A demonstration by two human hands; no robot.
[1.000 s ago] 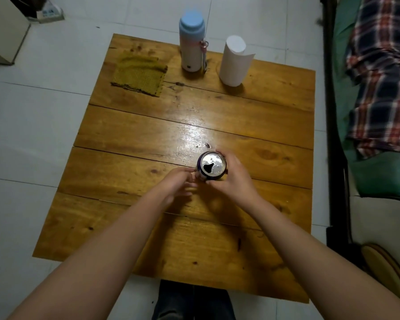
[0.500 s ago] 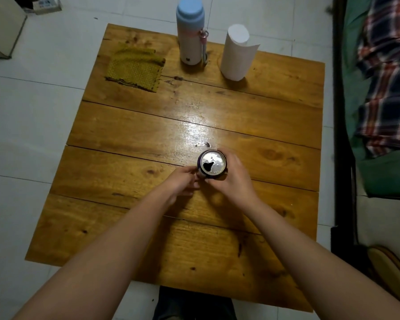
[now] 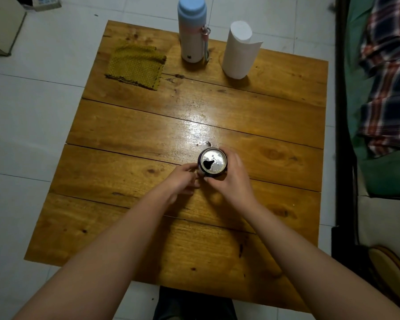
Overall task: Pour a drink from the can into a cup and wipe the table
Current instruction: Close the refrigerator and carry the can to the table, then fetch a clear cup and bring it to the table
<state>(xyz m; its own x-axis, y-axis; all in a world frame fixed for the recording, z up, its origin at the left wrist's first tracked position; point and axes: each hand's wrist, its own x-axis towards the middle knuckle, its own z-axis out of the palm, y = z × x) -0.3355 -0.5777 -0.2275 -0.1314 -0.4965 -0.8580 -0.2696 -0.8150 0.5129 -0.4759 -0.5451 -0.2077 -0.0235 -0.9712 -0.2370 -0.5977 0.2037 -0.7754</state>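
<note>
A dark drink can [image 3: 213,161] stands upright near the middle of the wooden table [image 3: 252,116], its silver top showing an open mouth. My right hand [image 3: 231,181] grips the can from the right and near side, fingers wrapped round its wall. My left hand [image 3: 183,181] has curled fingers, and its fingertips pinch the can's lower left side. A folded yellow cloth [image 3: 135,65] lies at the table's far left. I cannot pick out a cup for certain.
A flask with a blue lid [image 3: 192,31] and a white paper roll [image 3: 239,50] stand at the table's far edge. A dark bed frame [image 3: 343,125] with green bedding and a plaid blanket [image 3: 388,72] runs along the right. White floor tiles surround the table.
Both hands stay on the can in the same place. Only the view has shifted slightly.
</note>
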